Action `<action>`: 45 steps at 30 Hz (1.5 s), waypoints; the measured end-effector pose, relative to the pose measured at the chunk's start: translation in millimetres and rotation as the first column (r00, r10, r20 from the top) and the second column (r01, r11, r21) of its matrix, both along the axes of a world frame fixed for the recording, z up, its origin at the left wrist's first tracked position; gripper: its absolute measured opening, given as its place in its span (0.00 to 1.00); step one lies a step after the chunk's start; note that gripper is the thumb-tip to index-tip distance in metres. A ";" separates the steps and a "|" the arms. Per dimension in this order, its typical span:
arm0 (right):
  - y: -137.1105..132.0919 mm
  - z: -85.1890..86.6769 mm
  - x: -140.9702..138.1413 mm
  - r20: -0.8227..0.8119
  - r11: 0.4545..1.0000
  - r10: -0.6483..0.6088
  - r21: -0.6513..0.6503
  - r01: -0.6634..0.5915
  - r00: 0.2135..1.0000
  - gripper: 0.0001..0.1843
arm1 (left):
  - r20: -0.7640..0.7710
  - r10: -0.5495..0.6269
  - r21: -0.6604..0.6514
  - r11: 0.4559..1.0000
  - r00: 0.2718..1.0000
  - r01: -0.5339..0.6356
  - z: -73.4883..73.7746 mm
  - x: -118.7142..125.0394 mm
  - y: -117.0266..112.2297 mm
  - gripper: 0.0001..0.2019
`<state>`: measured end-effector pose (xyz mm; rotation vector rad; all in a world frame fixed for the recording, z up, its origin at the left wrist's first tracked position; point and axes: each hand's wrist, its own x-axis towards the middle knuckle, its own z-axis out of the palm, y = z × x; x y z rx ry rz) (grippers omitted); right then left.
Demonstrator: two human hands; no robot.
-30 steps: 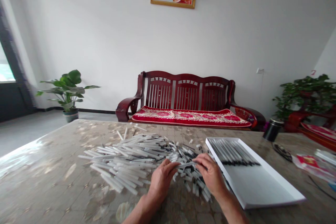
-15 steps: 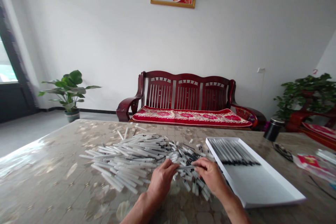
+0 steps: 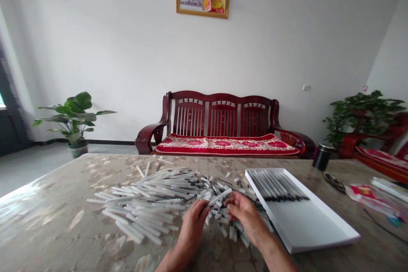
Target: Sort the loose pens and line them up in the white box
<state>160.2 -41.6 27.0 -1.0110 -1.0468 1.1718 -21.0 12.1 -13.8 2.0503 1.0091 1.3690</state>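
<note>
One slim, whitish, translucent pen barrel (image 3: pixel 220 197), tilted, in left hand (image 3: pixel 193 220).

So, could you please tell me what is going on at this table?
A person's left hand holds a slim, pale tube slanting upward, with the right hand close by its raised end; whether it touches is unclear. Long pale tubes lie heaped to the left, and shorter pieces are scattered under the hands. To the right, a white tray holds a row of pens at its far end.
</note>
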 end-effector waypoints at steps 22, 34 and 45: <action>10.2 38.5 26.4 0.192 0.988 -0.148 -0.019 0.154 0.970 0.28 | 0.153 -0.114 -0.271 0.950 0.982 0.153 0.3 2.6 -5.1 0.23; 23.7 63.7 243.7 0.849 0.750 -0.358 0.014 0.661 0.388 0.15 | 0.257 0.156 -0.382 0.923 0.954 -0.048 0.6 -12.1 14.7 0.30; 56.0 21.6 300.3 0.999 0.718 -0.043 0.046 0.694 -0.021 0.08 | 0.244 0.248 -0.420 0.898 0.938 -0.128 5.7 -18.2 20.0 0.29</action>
